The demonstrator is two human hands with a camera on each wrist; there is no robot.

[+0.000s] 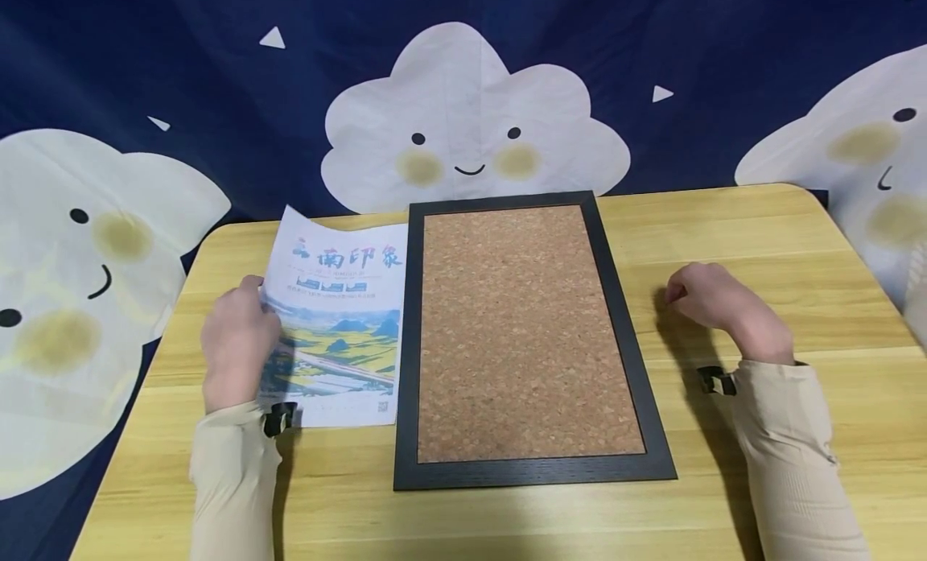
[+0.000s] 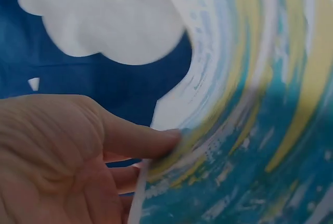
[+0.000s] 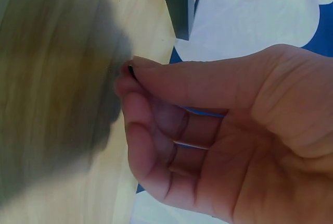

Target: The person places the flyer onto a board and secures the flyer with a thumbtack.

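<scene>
Poster on table, left of cork board, pinched at its left edge by left hand.
Left wrist view: poster blurred, thumb on top, fingers under. Right hand near board's right side, fingers curled, thumb & forefinger pinching tiny dark item, too small to ID.

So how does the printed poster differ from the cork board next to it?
The poster is thin paper with a colourful landscape; the cork board is plain brown with a black frame. The left hand holds the poster's edge; the board lies untouched. Both rest on the table.
</scene>
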